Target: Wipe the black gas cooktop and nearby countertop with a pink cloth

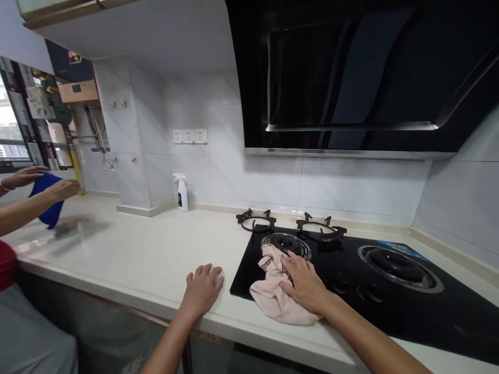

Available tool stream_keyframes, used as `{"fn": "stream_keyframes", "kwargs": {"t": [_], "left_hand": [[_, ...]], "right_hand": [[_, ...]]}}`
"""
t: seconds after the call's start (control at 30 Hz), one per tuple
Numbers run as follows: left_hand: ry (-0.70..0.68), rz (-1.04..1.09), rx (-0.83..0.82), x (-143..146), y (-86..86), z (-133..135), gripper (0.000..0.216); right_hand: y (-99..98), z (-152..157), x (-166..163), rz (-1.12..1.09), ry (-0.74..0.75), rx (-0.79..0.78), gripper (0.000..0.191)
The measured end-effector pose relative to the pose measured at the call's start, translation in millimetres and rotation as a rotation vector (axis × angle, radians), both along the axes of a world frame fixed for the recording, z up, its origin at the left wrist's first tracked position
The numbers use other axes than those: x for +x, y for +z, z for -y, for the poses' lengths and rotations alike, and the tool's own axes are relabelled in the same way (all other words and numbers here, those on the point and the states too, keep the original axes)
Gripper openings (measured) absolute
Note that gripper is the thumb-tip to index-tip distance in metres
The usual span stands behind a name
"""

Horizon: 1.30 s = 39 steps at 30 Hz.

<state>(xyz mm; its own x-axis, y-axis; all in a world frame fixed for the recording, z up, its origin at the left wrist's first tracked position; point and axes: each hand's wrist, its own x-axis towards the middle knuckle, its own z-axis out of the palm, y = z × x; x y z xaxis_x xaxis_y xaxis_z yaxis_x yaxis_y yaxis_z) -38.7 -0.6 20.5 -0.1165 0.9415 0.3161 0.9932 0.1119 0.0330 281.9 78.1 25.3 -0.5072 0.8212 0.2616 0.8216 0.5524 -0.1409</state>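
While my right hand [306, 283] lies flat and open on a pale pink cloth [273, 298], pressing it onto the near left corner of the black glass hob [390, 306], my left hand [202, 288] rests palm down on the cream worktop [148, 259], fingers loosely spread and holding nothing, just left of the hob's edge. I see the cloth bunched up under my palm. Its near part spills over the hob's front edge onto the worktop, and its far end lies just beside the left burner [286, 243], straight beyond my right hand. Two loose pan supports [255, 221] sit behind that burner, close to the wall, and a second burner [399, 265] lies well to the right of my right hand. A blue sticker [401, 249] beyond it carries print too small for me to read. Well beyond my left hand a white spray bottle [181, 193] stands upright against the tiles, but I cannot read its dark label. Three wall sockets [189, 136] sit above it. Far to the left of my left hand, another person's two hands [58, 189] hold a blue cloth [49, 200] over the worktop.
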Motion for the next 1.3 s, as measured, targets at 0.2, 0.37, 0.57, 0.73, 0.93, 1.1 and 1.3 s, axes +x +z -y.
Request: {"fn": "stream_keyframes", "kwargs": {"t": [0.2,0.37,0.57,0.73,0.93,1.1,1.3], "left_hand": [[0.001,-0.007,0.000,-1.8,-5.3,-1.2,0.040],[0.007,-0.018,-0.013,-3.3,-8.1,-3.1,0.041],[0.007,-0.005,-0.004,-4.0,-8.8,-4.4,0.040],[0.001,0.010,0.015,-6.4,-13.6,-4.6,0.039],[-0.031,0.030,0.062,-12.2,-22.6,-5.6,0.037],[-0.034,0.022,0.051,-12.8,-26.3,-6.2,0.038],[-0.036,0.037,0.076,-12.2,-29.5,-6.2,0.036]], "right_hand": [[1.7,-14.0,-27.7,0.010,0.108,-0.067,0.071],[6.4,-35.4,-52.2,0.006,0.081,-0.105,0.074],[5.9,-65.4,-92.8,0.002,0.022,-0.093,0.070],[6.4,-86.1,-128.6,-0.006,-0.074,-0.066,0.072],[7.5,-113.0,-150.7,-0.009,-0.160,-0.039,0.068],[5.7,-138.7,-163.6,-0.016,-0.239,-0.021,0.070],[7.3,-155.3,-174.0,-0.048,-0.284,0.014,0.065]]}}
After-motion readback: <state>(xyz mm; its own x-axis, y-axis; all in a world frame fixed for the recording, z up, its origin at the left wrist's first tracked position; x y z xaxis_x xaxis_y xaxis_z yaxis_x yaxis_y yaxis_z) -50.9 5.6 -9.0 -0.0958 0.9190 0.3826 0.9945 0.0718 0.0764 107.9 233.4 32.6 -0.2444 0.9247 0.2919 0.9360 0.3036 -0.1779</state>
